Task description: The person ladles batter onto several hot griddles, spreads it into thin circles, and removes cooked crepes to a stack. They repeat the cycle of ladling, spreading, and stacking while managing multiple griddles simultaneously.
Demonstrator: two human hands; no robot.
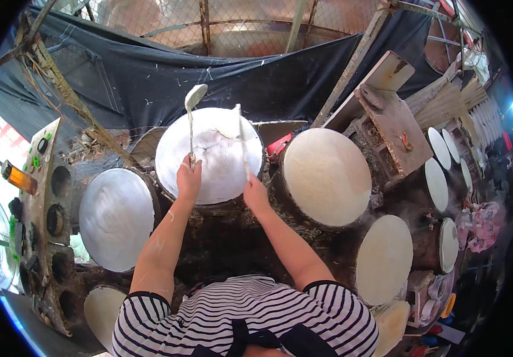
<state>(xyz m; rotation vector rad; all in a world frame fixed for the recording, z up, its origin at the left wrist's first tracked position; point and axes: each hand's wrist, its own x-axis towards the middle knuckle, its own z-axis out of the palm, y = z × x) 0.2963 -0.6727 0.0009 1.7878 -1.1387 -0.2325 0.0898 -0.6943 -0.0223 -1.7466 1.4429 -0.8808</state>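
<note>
The left hand (188, 178) has its fingers wrapped tight on a long-handled white ladle (195, 96), and the right hand (255, 193) grips a thin flat stick (241, 140). Both reach over the round white cloth-covered steamer drum (176, 157), where a pale thin sheet (228, 128) looks partly lifted; neighbouring round drums (326, 175) appear coated already.

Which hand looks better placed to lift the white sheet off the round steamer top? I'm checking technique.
Right, probably. The right hand holds a thin stick whose tip already lies at the sheet; the left hand holds a ladle raised above it.
</note>
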